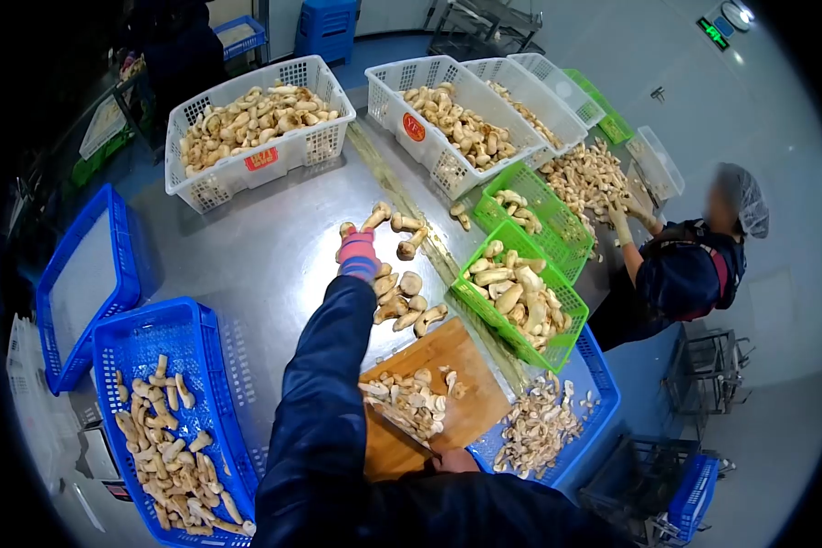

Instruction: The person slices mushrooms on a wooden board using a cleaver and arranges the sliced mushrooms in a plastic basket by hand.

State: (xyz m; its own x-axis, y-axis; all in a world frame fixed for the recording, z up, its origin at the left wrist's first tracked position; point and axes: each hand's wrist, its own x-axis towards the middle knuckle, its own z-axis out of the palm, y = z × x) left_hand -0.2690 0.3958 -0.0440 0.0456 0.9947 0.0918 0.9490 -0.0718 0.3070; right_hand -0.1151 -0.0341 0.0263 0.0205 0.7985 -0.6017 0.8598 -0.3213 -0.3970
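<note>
My left hand (358,248), in a pink and blue striped glove, stretches out over the steel table, its fingers closed on a mushroom (347,228). Just past the fingertips lies another mushroom (375,216). Several whole mushrooms (398,297) rest between that hand and a wooden cutting board (475,365). Low in view, my right hand (455,459) grips a knife (397,420), whose blade slants across the board. Sliced mushrooms (420,402) are heaped beside the blade. The knife's handle is mostly hidden by the hand.
White crates (260,164) of mushrooms stand at the back. Green baskets (521,301) line the right, above a blue tray (603,393) of slices. Another blue tray (205,365) of mushrooms sits left. A co-worker (690,265) handles a mushroom pile (584,178) at right.
</note>
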